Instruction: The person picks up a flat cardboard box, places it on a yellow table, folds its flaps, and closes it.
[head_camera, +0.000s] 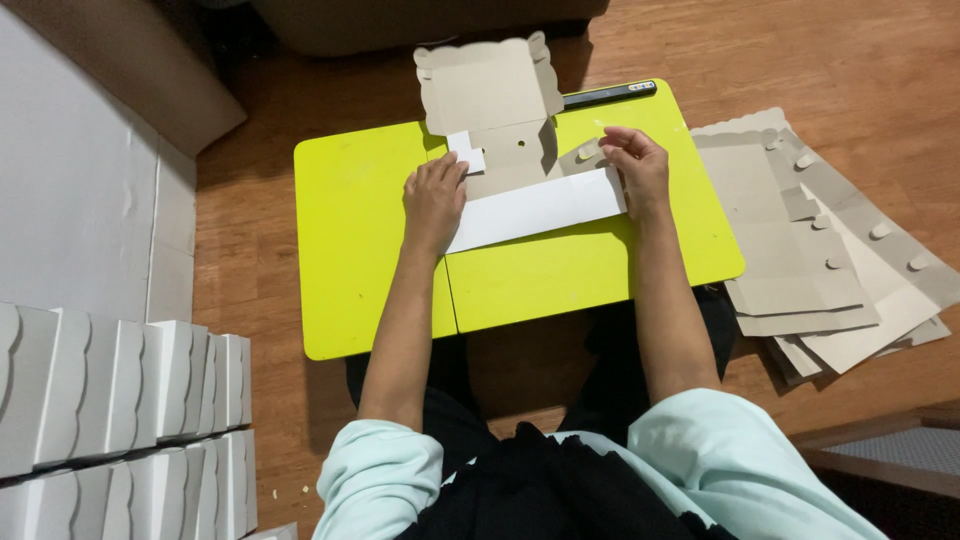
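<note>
Cardboard box blank (505, 150) mid-fold at frame centre on green bench (350, 230): left hand (435, 195) presses flat, fingers together; right hand (635, 165) pinches side flap. Next, probably raise the walls.

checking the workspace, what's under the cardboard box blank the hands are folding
The cardboard box blank lies on a lime-green table, both hands pressing it. A black ruler shows behind. The tabletop beneath the blank is covered.
</note>
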